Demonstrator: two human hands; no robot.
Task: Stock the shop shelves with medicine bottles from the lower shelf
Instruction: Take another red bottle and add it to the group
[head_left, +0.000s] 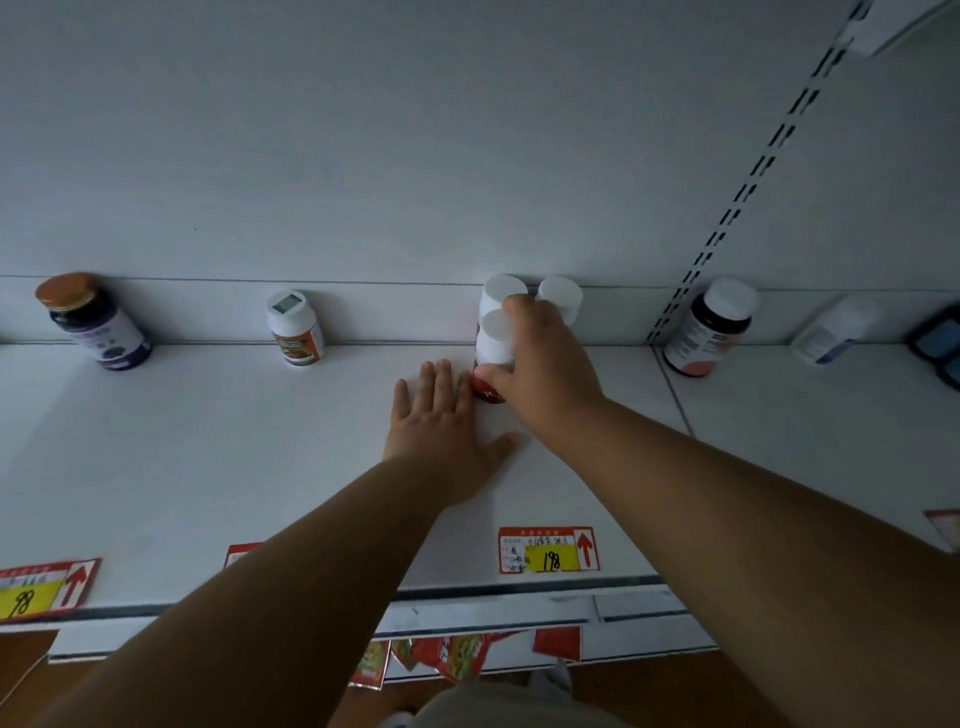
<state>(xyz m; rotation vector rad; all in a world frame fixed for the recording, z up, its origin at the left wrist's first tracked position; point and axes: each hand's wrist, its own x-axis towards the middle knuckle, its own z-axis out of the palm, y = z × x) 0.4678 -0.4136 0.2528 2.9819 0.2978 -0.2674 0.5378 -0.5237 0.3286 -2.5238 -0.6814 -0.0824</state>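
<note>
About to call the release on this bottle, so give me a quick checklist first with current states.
1. Right hand grips the red bottle: ok.
2. Bottle upright: ok.
3. Bottle base resting on the shelf: cannot tell, the hand hides part of it.
4. Clear of the two white-capped bottles behind: not ok, they look crowded together.
5. Left hand flat on the shelf, beside the bottle: ok.
6. Price tag in front of this spot: ok.

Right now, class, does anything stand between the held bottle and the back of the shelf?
Yes. Two white-capped bottles stand directly behind the red bottle gripped by the right hand, blocking the back wall.
</note>
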